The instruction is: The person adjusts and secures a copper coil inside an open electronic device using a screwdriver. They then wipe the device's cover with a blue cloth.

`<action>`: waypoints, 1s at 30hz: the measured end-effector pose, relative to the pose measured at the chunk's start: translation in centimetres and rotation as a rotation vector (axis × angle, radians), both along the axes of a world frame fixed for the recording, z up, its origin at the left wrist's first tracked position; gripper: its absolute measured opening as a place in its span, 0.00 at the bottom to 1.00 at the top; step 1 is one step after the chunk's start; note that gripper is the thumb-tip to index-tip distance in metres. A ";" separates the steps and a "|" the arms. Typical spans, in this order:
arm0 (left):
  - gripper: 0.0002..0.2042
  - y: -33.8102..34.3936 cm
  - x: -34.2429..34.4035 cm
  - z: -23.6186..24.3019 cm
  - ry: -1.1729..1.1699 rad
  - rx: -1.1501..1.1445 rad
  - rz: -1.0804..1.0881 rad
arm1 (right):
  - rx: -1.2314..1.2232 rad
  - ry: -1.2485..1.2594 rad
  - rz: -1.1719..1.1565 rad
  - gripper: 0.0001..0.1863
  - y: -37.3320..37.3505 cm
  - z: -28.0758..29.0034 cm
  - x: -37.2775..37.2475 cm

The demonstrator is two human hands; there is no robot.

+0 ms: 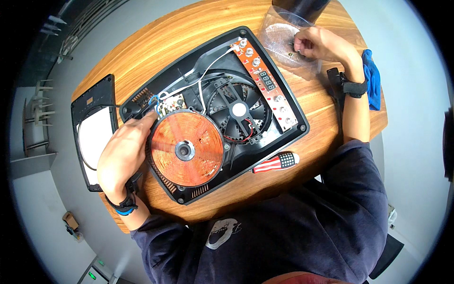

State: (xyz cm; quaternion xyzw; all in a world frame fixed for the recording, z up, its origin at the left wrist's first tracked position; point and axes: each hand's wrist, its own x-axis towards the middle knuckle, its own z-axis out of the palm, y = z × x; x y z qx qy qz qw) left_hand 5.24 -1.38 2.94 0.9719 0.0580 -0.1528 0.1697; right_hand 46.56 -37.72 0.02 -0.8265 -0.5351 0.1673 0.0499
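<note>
Work looks partway: the induction cooker base (194, 59) lies uncovered on the table (156, 40), coil (203, 151) and fan (222, 106) seated, top panel (96, 135) unfitted at left. The left hand (124, 150) curls by the coil, grip hidden; the right hand (321, 43) pinches inward over the far-right plastic tray (274, 42), contents unclear.

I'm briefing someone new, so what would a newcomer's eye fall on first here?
The round copper induction coil dominates, in the lower left of the opened black cooker housing. Next comes the black cooling fan to its upper right, with an orange circuit board along the housing's right side. A clear plastic container sits at the upper right.
</note>
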 end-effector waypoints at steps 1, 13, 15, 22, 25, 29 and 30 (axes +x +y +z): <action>0.21 0.0 0.0 -0.1 -0.052 -0.029 -0.010 | -0.012 0.005 -0.002 0.08 0.0 0.1 0.1; 0.28 0.0 0.4 -0.7 -0.113 0.029 -0.070 | -0.061 0.013 -0.026 0.11 -0.1 0.6 -0.1; 0.29 -0.1 0.5 -0.6 -0.100 0.033 -0.079 | 0.019 -0.028 0.020 0.12 -0.1 0.6 -0.1; 0.29 -0.1 0.6 -1.1 -0.079 0.063 -0.077 | 0.194 -0.163 0.283 0.20 1.7 -1.0 -1.7; 0.29 0.2 0.1 -1.0 -0.102 0.005 -0.072 | 0.130 -0.119 0.272 0.19 2.1 -1.5 -1.9; 0.26 0.5 0.0 -1.2 -0.138 -0.008 -0.088 | 0.071 -0.094 0.176 0.16 2.1 -1.6 -1.6; 0.25 0.6 0.0 -1.1 -0.128 -0.029 -0.069 | 0.094 -0.070 0.168 0.16 2.1 -1.6 -1.5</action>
